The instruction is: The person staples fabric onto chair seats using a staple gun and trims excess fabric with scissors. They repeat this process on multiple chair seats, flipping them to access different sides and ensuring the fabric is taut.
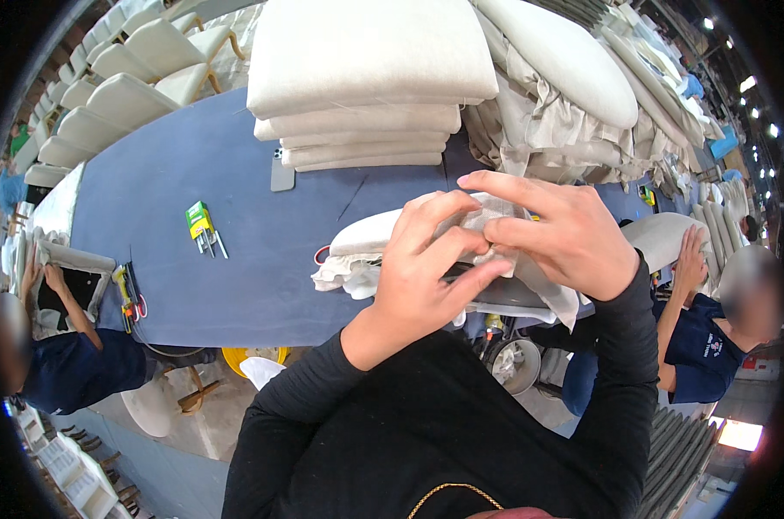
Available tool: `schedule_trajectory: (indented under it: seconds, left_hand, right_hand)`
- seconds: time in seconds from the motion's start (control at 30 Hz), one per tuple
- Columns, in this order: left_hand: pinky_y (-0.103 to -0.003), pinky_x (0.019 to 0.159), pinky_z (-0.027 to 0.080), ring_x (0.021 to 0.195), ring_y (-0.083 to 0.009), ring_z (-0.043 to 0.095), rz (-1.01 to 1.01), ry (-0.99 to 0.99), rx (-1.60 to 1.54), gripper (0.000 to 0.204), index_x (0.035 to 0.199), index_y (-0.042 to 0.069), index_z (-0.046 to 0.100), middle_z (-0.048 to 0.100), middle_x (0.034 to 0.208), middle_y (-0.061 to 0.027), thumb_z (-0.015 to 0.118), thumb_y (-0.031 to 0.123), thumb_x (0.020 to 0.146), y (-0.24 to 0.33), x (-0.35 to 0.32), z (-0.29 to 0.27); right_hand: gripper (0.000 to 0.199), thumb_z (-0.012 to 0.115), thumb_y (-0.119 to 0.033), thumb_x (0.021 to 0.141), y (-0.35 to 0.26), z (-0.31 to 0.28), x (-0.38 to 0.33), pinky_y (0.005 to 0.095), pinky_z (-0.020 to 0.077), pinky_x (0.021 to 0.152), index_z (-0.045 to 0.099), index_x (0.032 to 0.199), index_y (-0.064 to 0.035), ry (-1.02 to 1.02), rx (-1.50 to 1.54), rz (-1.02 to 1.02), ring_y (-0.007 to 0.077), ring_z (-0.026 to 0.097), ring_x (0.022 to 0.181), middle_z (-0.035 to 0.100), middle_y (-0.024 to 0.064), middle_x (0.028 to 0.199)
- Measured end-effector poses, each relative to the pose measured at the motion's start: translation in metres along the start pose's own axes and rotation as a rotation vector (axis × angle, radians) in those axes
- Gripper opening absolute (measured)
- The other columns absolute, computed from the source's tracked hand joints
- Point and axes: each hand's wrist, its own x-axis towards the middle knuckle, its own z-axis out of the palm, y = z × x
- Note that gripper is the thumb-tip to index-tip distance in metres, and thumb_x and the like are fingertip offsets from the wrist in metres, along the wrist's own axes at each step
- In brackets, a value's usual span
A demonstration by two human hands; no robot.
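My left hand [426,272] and my right hand [556,229] meet over a cream fabric seat cover [357,251] at the near edge of the blue table [193,225]. Both hands pinch a fold of the pale cloth [487,227] between thumb and fingers, held close in front of me. The cushion under the cloth is mostly hidden by my hands. Black sleeves cover both my forearms.
A stack of cream seat cushions [366,95] stands behind my hands, with heaped covers [573,112] to its right. A phone [281,173], a green staple box [200,221] and a tool [125,294] lie on the table. Two people in blue work at left [72,363] and right [712,337].
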Motion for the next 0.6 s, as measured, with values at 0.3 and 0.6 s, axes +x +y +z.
schedule_trajectory:
  seconds: [0.3,0.6]
  left_hand:
    - [-0.048,0.1,0.052,0.118,-0.038,0.064,-0.04,-0.082,0.004,0.018,0.09,0.002,0.074,0.068,0.129,-0.0127,0.088,0.011,0.085,0.0,0.008,-0.003]
    - [-0.048,0.099,0.052,0.119,-0.0377,0.063,-0.074,-0.062,-0.043,0.029,0.086,0.003,0.075,0.068,0.13,-0.0153,0.097,0.018,0.074,0.009,0.007,0.004]
  right_hand:
    - [0.02,0.073,-0.024,0.092,0.022,0.009,0.001,0.0538,0.0415,0.121,0.068,0.111,-0.0173,0.038,-0.116,-0.138,0.0246,0.064,0.13,0.063,0.0037,0.143]
    - [0.016,0.074,-0.028,0.091,0.021,0.012,-0.004,0.0564,0.0398,0.123,0.068,0.098,-0.0157,0.05,-0.116,-0.18,0.0275,0.06,0.137,0.062,0.0035,0.15]
